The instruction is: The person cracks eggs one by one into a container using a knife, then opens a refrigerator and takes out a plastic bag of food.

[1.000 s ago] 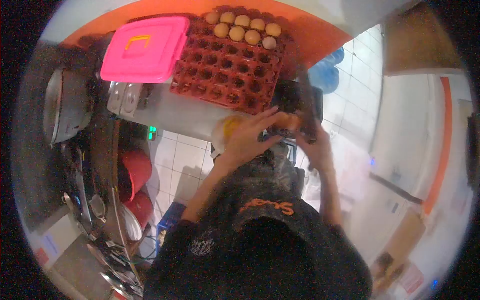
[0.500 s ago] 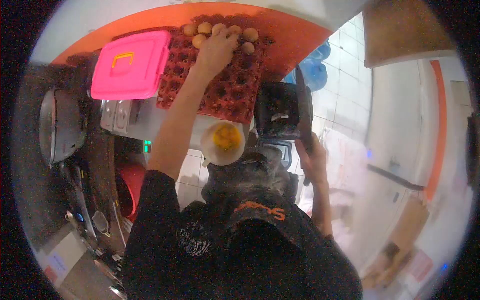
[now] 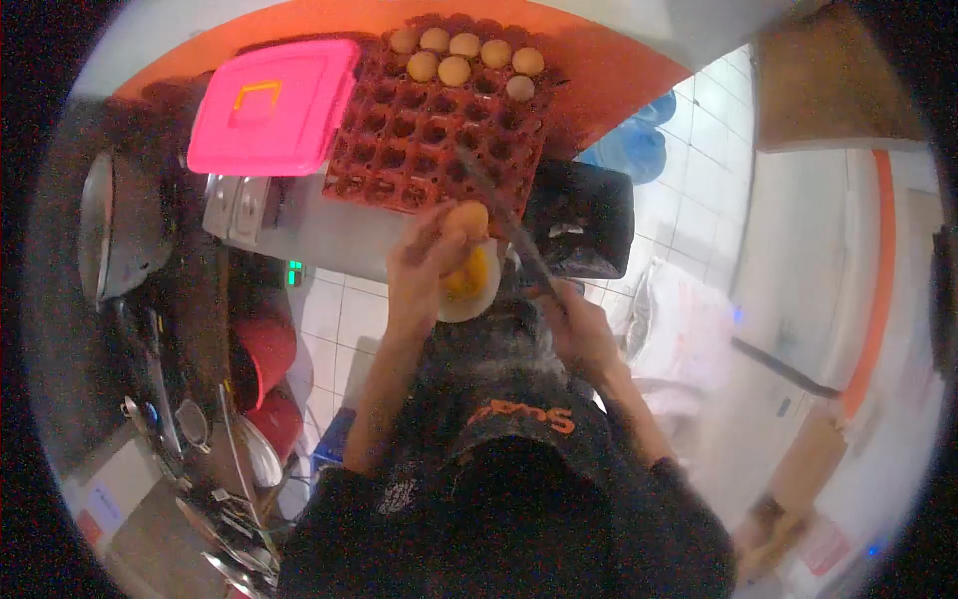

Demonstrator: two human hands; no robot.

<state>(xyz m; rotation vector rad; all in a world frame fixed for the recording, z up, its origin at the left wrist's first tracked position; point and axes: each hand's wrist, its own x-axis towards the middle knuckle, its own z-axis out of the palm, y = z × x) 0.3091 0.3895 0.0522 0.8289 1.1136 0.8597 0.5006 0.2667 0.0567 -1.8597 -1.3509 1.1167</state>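
My left hand [image 3: 424, 255] holds a brown egg [image 3: 466, 221] above a white bowl [image 3: 471, 304]. Yellow yolks [image 3: 465, 277] show inside the bowl, which my hand partly hides. In my right hand [image 3: 576, 324] is the handle of a long knife [image 3: 511, 232]; its blade slants up and left, close beside the egg. Whether blade and egg touch, I cannot tell. Behind the bowl lies a red egg tray [image 3: 406, 130], with several eggs [image 3: 464, 46] along its far edge and many bare hollows nearer to me.
A pink lidded box [image 3: 269, 125] stands left of the tray. Right of it are a black container [image 3: 584, 215] and blue bottles [image 3: 634, 150] on the floor side. Pans and utensils line the left, near red containers [image 3: 261, 354].
My left hand has come back from the far edge of the tray with an egg. My right hand has swung the knife inward, from upright at the right to slanting over the bowl area.
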